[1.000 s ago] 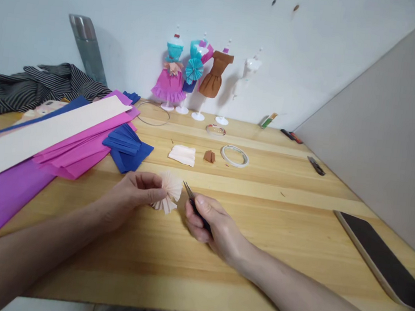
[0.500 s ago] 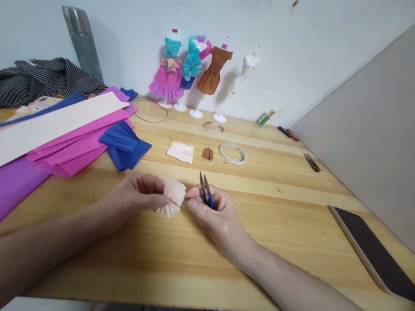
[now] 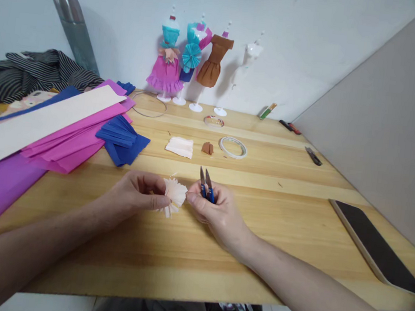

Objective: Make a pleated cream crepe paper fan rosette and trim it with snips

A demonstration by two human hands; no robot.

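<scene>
Between thumb and fingers, my left hand point(image 3: 143, 191) pinches a pale peach pleated paper rosette point(image 3: 175, 194), fanned out toward the right. My right hand point(image 3: 219, 214) is closed around blue-handled thread snips point(image 3: 207, 186), their two blades pointing up and apart. The right thumb and forefinger are pinched together close to the rosette's right edge; whether they touch it I cannot tell. Beyond the hands lie a pale peach paper piece point(image 3: 179, 147), a small brown paper scrap point(image 3: 207, 148) and a white tape roll point(image 3: 233, 148).
Several small dress forms point(image 3: 166, 63) in paper clothes stand along the wall. Paper sheets point(image 3: 46, 124), folded blue paper point(image 3: 122, 141), striped cloth point(image 3: 33, 73) and a bottle point(image 3: 77, 33) occupy the left. On the right lie a dark flat tablet-like object point(image 3: 377, 247) and a cutter point(image 3: 313, 156).
The view has tilted down slightly, so the background sits higher. The rosette's pleats have shifted a little in my left hand. Both hands keep nearly the same place and grip.
</scene>
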